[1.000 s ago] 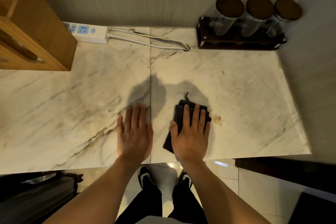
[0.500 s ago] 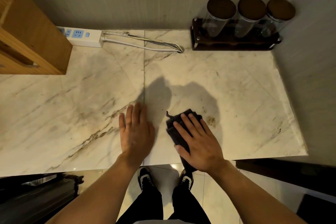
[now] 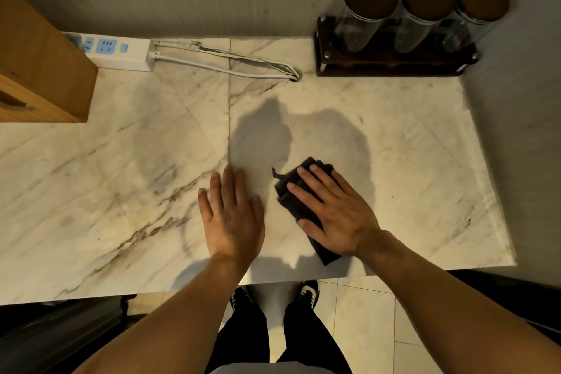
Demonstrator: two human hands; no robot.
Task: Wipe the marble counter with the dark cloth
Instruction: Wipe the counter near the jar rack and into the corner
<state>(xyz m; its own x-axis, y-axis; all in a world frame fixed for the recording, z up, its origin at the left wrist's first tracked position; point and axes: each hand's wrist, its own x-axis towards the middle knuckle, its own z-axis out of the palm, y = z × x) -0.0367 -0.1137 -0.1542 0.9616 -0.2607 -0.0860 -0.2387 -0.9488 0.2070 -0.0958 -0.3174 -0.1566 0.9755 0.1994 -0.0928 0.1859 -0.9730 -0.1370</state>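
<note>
The folded dark cloth lies on the white veined marble counter, near the front edge and right of the seam. My right hand presses flat on top of it, fingers spread and pointing up-left, so most of the cloth is hidden; one end sticks out below my wrist. Left of the cloth and apart from it, my left hand rests palm-down on the bare marble, holding nothing. No brown spot shows beside the cloth.
A wooden box stands at the back left with a white power strip beside it, its cables running to a hole in the counter. A dark rack with three lidded glass jars fills the back right corner, where a wall bounds the counter.
My right hand has turned diagonal and slid the cloth slightly right over the brown spot, which no longer shows. My left hand has stayed in place.
</note>
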